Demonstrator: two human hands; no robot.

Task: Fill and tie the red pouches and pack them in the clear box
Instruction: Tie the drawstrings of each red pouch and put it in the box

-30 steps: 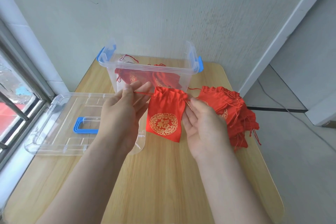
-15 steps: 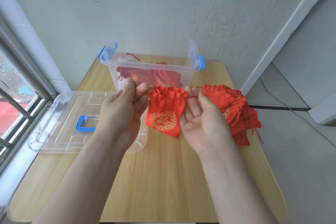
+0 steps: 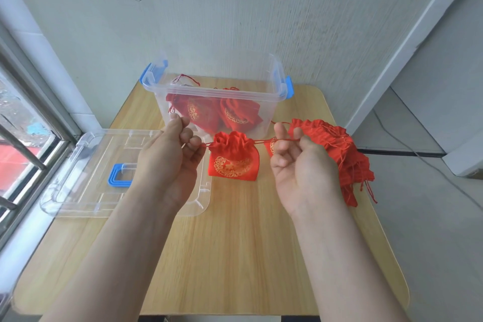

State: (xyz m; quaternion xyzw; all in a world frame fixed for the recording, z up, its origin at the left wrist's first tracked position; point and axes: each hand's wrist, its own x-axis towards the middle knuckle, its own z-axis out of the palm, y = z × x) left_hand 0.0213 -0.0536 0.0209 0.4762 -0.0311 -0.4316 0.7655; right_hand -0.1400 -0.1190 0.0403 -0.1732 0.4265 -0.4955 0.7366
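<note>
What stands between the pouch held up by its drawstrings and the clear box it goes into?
Nothing visible. The pouch is held by its drawstrings between the left hand and right hand, in front of the clear box. The box is open, its lid lying on the table at left; only the near wall must be cleared.

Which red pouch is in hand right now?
The pouch between the left hand and right hand, mouth gathered, drawstrings pinched taut. Others lie in the clear box or the pile at right.
</note>
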